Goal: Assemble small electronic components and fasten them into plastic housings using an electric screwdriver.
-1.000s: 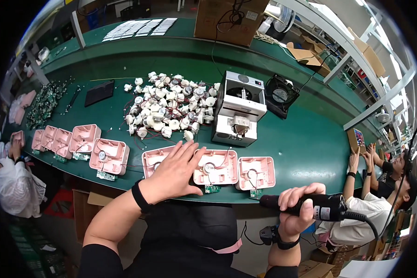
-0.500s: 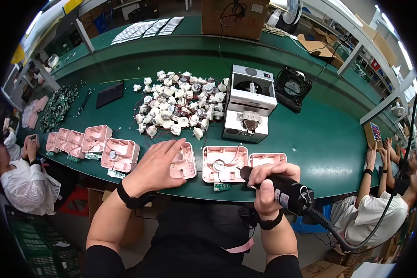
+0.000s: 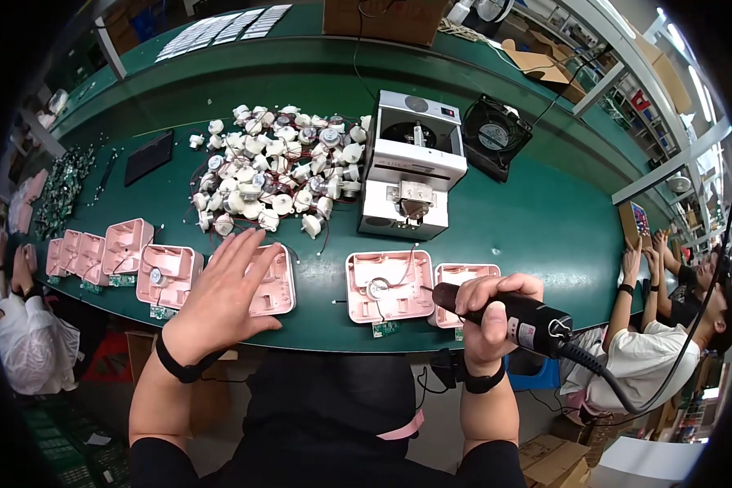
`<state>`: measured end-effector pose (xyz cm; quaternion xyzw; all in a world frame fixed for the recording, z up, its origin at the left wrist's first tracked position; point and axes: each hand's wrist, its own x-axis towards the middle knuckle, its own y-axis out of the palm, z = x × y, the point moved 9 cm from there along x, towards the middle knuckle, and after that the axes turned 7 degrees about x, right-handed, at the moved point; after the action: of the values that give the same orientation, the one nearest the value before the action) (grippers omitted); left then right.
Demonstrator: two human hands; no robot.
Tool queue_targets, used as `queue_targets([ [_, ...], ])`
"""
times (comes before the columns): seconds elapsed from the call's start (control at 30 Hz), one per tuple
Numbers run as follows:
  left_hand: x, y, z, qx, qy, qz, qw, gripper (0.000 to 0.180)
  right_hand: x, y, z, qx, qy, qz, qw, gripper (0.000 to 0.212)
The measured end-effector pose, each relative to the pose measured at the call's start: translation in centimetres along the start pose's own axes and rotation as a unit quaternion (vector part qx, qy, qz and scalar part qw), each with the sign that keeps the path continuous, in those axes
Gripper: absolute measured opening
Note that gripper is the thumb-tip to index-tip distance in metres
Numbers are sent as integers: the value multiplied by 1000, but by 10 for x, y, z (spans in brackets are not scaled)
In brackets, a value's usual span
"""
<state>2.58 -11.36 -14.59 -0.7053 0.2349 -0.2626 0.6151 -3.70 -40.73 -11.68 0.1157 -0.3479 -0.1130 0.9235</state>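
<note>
My left hand (image 3: 220, 297) lies with fingers stretched over the left part of a pink plastic housing (image 3: 278, 289), hiding much of it; its thumb rests along the near edge. In my right hand (image 3: 496, 313) is a black electric screwdriver (image 3: 537, 324), its cord trailing off the rear end. The tip points left, over the right side of another open pink housing (image 3: 394, 307). A round silver motor (image 3: 377, 289) with wires sits inside that one, and a small green circuit board (image 3: 385, 328) hangs at its near edge. A further pink housing (image 3: 468, 272) is partly behind the screwdriver.
Several pink housings (image 3: 128, 236) line the left front of the green table (image 3: 545, 236). Beyond are a pile of white motor parts (image 3: 272, 167), a grey-white machine (image 3: 415, 163) and a black fan (image 3: 496, 134). Green circuit boards (image 3: 63, 187) are heaped left. People sit at both ends.
My left hand and the pink housing under it have moved left, widening the gap to the middle housing. My right hand still holds the screwdriver, its tip near the middle housing's right side.
</note>
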Motion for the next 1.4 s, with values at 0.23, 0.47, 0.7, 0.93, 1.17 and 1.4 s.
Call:
queue_targets([
  [0.23, 32, 14, -83, -127, 9, -35, 991, 98, 5, -31, 58, 167, 23, -94, 981, 40],
  [0.47, 46, 42, -91, -168, 20, -9, 986, 94, -32, -48, 50, 61, 85, -93, 990, 42],
  [0.7, 54, 49, -101, -183, 36, -41, 982, 91, -24, -58, 32, 48, 16, -81, 995, 39],
  [0.93, 24, 7, -85, -217, 62, -128, 966, 94, -22, -89, 60, 21, 4, -123, 992, 31],
  [1.17, -69, -40, 58, -59, 11, -48, 997, 109, -15, -58, 82, 8, 1, -63, 998, 31],
  [1.4, -86, -4, 108, 86, -39, 50, 994, 110, 6, 22, 60, 43, 16, -11, 999, 43],
])
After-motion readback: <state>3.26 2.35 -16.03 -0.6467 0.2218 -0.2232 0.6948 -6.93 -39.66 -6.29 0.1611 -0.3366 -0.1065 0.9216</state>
